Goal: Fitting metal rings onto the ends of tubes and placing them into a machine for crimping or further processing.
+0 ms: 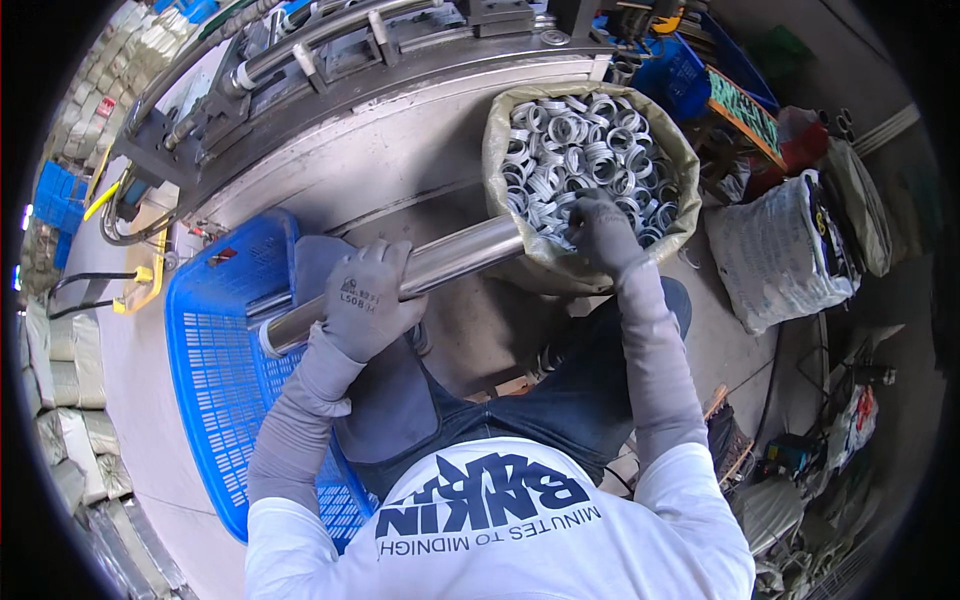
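Observation:
My left hand (370, 300), in a grey glove, is closed around a shiny metal tube (465, 255). The tube slants from the blue basket up to the rim of a sack (492, 150), and a whitish collar (268, 340) sits on its lower left end. Silvery-grey rings (600, 160) fill the sack. My right hand (605, 235), gloved too, reaches over the sack's near side with its fingers bent down among the rings. Its fingertips are partly hidden, so whatever it pinches does not show.
The blue plastic basket (215, 400) stands at my left with another tube inside. Beyond it runs a bench with a dark metal machine (350, 75). A white woven sack (780, 255) is on the right. Blue bins (690, 75) stand at the far right.

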